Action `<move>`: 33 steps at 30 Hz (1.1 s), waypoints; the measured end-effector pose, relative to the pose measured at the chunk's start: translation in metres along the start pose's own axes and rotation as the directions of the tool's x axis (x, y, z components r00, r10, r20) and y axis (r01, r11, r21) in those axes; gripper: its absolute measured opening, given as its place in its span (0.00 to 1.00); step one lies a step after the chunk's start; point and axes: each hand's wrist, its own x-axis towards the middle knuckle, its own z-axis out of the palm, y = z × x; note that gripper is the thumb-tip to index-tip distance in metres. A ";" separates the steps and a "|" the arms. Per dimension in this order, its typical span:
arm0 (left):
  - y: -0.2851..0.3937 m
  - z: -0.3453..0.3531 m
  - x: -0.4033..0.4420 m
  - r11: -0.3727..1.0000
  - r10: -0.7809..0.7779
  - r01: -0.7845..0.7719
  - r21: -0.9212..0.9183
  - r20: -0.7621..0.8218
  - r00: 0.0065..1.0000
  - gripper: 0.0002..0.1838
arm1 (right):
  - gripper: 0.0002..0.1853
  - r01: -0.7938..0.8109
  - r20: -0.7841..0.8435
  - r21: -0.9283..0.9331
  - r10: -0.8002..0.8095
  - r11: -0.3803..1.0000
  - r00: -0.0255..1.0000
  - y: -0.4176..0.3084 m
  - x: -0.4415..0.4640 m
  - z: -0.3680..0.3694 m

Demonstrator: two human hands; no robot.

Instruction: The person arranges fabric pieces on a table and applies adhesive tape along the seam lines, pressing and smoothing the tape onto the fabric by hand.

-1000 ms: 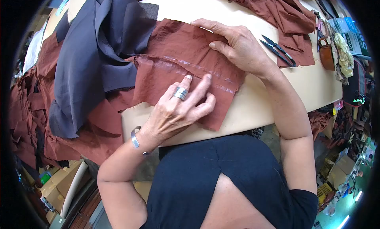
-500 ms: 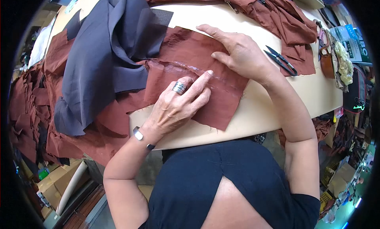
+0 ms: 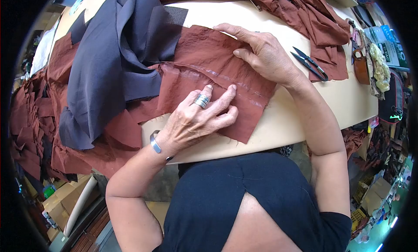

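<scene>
A rust-brown piece of cloth (image 3: pixel 204 47) lies on the pale tabletop, with a seam or fold line crossing it and shiny, whitish marks along that line. Below the seam, my left hand (image 3: pixel 196 117) rests on the cloth with its fingers spread; it wears a silver ring and cuff. My right hand (image 3: pixel 265 54) lies at the cloth's upper right edge, thumb and forefinger apart. Dark navy fabric (image 3: pixel 102 77) covers the cloth's left side. Black thread snips (image 3: pixel 310 64) lie to the right of my right hand.
More rust-brown fabric (image 3: pixel 300 16) with a zipper is bunched along the far side. Brown scraps (image 3: pixel 32 121) hang over the left edge. A brown leather holder (image 3: pixel 360 68) and a yellowish bundle (image 3: pixel 379 67) hang at the right edge. The table's near edge borders my body.
My left hand has shifted slightly down and its fingers have spread wider. The cloth's upper part looks more puckered. My right hand has stayed almost where it was.
</scene>
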 end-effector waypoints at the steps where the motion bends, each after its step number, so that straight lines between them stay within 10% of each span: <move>1: 0.000 -0.001 0.001 1.000 0.017 -0.017 0.016 0.009 1.000 0.10 | 0.29 -0.024 0.024 -0.001 0.024 1.000 0.999 -0.001 0.000 -0.001; 10: 0.004 0.010 -0.005 0.977 -0.204 0.196 -0.078 -0.110 0.973 0.11 | 0.28 0.053 -0.031 -0.004 -0.053 0.999 0.998 0.001 0.000 0.001; 17: -0.006 0.001 -0.004 0.996 0.002 -0.006 -0.089 -0.046 0.999 0.13 | 0.29 0.043 -0.002 -0.044 -0.043 0.998 0.999 0.001 0.000 0.001; 22: -0.016 0.000 -0.012 0.945 -0.243 0.216 -0.245 -0.088 0.966 0.19 | 0.30 0.034 0.074 -0.101 -0.027 0.994 0.997 -0.005 0.007 -0.006; 33: -0.014 -0.003 -0.009 0.976 -0.189 0.189 -0.110 0.016 0.982 0.13 | 0.30 -0.016 0.019 0.011 0.016 1.000 1.000 -0.006 0.019 0.010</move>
